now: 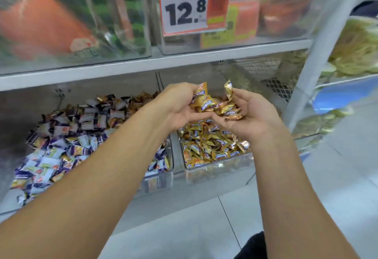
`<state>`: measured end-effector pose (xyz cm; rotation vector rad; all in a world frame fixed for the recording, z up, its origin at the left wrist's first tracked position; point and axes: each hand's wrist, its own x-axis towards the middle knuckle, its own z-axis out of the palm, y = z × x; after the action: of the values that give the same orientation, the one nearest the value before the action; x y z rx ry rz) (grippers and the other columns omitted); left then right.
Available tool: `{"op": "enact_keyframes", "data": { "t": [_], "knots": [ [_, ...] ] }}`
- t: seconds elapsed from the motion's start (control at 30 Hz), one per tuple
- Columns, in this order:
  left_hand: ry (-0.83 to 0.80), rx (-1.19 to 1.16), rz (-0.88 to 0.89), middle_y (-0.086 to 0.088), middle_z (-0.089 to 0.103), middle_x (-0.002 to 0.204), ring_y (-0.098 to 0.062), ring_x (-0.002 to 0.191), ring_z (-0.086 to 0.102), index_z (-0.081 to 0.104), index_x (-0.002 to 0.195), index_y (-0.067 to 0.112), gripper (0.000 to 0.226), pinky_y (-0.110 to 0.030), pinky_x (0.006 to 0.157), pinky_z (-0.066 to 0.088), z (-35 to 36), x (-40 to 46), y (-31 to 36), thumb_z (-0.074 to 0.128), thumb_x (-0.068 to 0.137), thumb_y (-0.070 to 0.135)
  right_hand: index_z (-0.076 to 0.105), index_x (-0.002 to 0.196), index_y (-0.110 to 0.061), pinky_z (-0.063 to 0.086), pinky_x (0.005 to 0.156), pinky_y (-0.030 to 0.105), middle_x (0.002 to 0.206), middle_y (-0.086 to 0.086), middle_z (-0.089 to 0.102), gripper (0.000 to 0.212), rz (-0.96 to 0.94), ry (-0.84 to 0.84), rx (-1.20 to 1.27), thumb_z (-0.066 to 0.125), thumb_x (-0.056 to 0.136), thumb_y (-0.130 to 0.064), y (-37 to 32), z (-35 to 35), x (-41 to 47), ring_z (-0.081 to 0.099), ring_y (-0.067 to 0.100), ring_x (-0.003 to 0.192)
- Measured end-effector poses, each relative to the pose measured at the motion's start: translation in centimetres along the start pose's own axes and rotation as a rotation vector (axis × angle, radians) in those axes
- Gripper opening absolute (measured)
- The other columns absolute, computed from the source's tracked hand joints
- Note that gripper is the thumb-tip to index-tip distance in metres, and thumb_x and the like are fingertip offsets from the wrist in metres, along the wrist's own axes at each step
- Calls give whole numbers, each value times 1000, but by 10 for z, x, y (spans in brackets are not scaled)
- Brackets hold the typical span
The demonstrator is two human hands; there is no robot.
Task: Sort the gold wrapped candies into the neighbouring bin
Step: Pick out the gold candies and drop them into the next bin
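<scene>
I had both hands up over the right-hand bin [218,166], the clear one already heaped with gold wrapped candies [208,144]. My right hand [255,115] lay palm up and cupped, fingers loosely spread, carrying a small pile of gold candies [223,108], with one more wrapper [228,89] pinched upright between thumb and fingertip. My left hand [180,105] was curled around a candy or two [199,95] at the edge of that pile, touching the right hand.

So I judged the job to be well under way but not finished. This handful was held above the gold bin and had not yet been let go. In the left bin [161,181], the purple and white candies [67,136] made up most of the heap, yet gold wrappers showed among them: a few near the front and what looked like a cluster toward the back [143,98]. Those were left to pick out.

Much was hard to read. My left forearm covered the near right part of the left bin, so I could not tell how many gold pieces lay under it. The back of both bins was dim, and the brown-gold pieces there may have been a different sweet. The shelf above, apart from the price tag [185,7], was blurred.
</scene>
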<state>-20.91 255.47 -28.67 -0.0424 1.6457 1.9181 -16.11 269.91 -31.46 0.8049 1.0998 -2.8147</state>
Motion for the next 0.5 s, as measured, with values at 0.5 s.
{"op": "enact_keyframes", "data": {
  "t": [0.5],
  "knots": [
    [-41, 549, 365, 4, 66, 123, -14, 116, 61, 65, 125, 26, 26, -40, 107, 47, -16, 2, -6, 50, 103, 24, 70, 89, -20, 45, 66, 34, 99, 0, 71, 12, -226, 255, -492, 67, 81, -30, -2, 4, 9, 58, 23, 90]
  ]
}}
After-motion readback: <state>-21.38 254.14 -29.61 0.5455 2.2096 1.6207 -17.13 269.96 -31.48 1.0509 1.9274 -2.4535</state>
